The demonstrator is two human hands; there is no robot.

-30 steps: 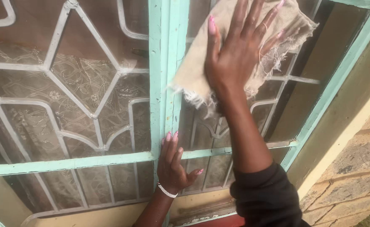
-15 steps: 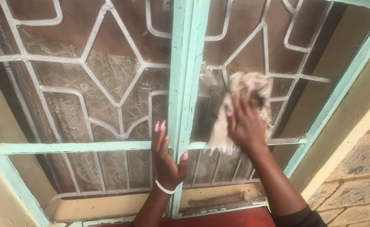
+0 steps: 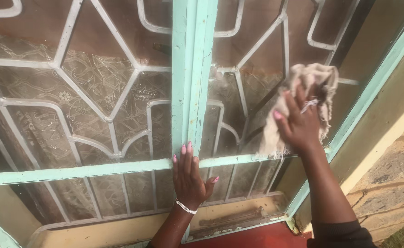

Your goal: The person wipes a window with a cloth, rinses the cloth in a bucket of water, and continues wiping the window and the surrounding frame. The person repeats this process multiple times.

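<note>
A window with a pale green frame (image 3: 193,69) and white metal grille (image 3: 96,110) fills the head view. My right hand (image 3: 298,124) presses a bunched beige cloth (image 3: 314,78) against the right glass pane, fingers curled into the fabric. My left hand (image 3: 189,177) lies flat with fingers apart on the frame where the vertical bar meets the horizontal bar (image 3: 73,172). It holds nothing. A beaded white bracelet (image 3: 185,207) circles that wrist. A patterned lace curtain (image 3: 41,124) shows behind the glass.
A stone block wall (image 3: 390,183) stands to the right of the window. Along the bottom runs a cream sill (image 3: 119,229), with a red surface (image 3: 252,236) just below it.
My right hand has swept the cloth down from the top of the right pane, bunching it, then across to the right. My left hand stays on the frame.
</note>
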